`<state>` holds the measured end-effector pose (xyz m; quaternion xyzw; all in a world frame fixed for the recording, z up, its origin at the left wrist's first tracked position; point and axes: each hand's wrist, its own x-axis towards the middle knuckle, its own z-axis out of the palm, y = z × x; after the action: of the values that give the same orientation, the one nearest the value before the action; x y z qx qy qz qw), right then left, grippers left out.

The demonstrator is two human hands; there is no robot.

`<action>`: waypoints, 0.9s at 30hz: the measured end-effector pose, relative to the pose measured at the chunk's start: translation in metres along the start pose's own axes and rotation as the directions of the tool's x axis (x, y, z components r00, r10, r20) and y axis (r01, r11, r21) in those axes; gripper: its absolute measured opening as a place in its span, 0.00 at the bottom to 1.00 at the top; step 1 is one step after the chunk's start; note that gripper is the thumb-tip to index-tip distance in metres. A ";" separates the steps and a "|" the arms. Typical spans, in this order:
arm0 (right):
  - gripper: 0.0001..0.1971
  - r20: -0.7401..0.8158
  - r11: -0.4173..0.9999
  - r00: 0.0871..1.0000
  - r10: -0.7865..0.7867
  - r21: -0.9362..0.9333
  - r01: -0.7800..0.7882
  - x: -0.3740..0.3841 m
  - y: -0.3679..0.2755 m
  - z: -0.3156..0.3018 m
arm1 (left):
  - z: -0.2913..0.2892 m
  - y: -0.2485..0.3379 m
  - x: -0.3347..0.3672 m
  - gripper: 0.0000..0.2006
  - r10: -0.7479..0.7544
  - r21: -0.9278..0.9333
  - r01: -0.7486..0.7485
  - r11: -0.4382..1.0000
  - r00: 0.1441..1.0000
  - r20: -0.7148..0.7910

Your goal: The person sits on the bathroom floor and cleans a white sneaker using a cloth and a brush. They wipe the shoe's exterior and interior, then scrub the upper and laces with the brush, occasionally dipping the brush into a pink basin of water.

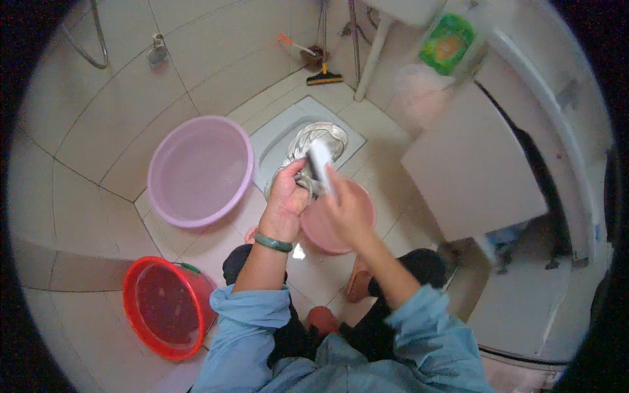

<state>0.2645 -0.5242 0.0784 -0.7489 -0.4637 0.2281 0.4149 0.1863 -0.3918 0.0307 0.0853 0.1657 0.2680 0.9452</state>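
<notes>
My left hand (287, 195), with a dark green bangle on its wrist, is closed round the near part of a white-and-grey sneaker (332, 134). The shoe's far end points away from me, above the grey squat toilet (268, 141). In my right hand (347, 208) is a white scrub brush (320, 156), slightly smeared by motion. Its dark bristle side faces the shoe at the left; whether it touches, I cannot tell. Below both hands stands a pink basin (326, 241), partly covered by my right hand.
A large purple basin (154, 183) stands left of the toilet. Nearer on the left is a red bucket (127, 298) holding dark-looking water. A squeegee (324, 78) leans at the far wall. A pale cabinet (468, 164) stands along the right, beside a green package (448, 43).
</notes>
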 end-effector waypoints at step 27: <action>0.23 0.236 0.830 0.826 0.512 0.113 -0.547 0.030 0.328 0.026 | 0.012 -0.013 -0.025 0.18 0.211 0.117 -0.187 0.975 0.948 -0.240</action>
<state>0.4251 -0.5615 -0.2082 -0.7826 -0.2536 0.4468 0.3515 0.1767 -0.4174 0.0455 0.1107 0.2865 0.3627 0.8799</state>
